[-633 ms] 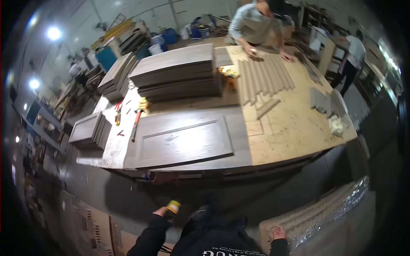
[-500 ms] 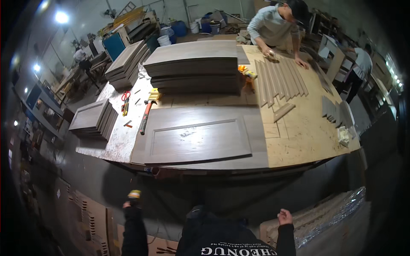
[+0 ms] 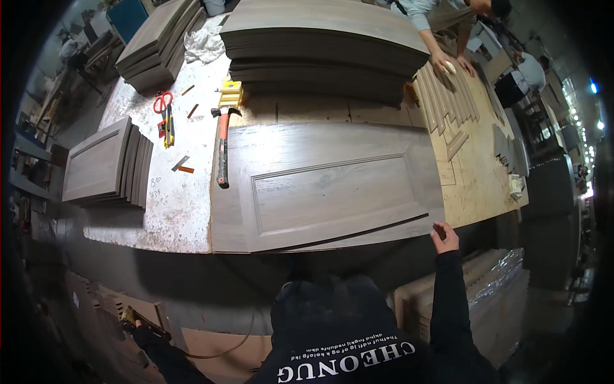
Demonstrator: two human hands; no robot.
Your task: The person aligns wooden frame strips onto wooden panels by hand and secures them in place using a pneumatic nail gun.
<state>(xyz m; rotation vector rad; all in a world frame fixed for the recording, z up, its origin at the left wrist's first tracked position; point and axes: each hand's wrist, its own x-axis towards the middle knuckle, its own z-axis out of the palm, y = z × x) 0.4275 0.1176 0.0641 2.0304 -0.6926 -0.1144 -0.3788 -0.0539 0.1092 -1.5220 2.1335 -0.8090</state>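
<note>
A grey-brown framed cabinet door (image 3: 326, 192) with a recessed centre lies slightly askew on a flat board of the same colour at the table's near edge. By its near right corner is my right hand (image 3: 447, 238), empty, thumb and fingers apart; whether a fingertip touches the edge I cannot tell. Low at the left, away from the table, my left hand (image 3: 141, 328) is closed around a yellow-and-black tool (image 3: 130, 316) that looks like an air nail gun. A thin hose (image 3: 224, 351) runs close by it. My left fingers are partly hidden.
Left of the door lie a hammer (image 3: 222, 147), red-handled scissors (image 3: 164, 102) and a yellow-and-black knife (image 3: 169, 132). Door stacks (image 3: 320, 61) stand behind and at left (image 3: 96, 163). Across the table, a co-worker's hand (image 3: 441, 62) works over wooden strips (image 3: 448, 102). Wrapped boards (image 3: 473, 301) stand lower right.
My right hand has risen from beside my body to the door's near right corner. My left hand has swung outward to the left with the tool. The view has moved closer to the table.
</note>
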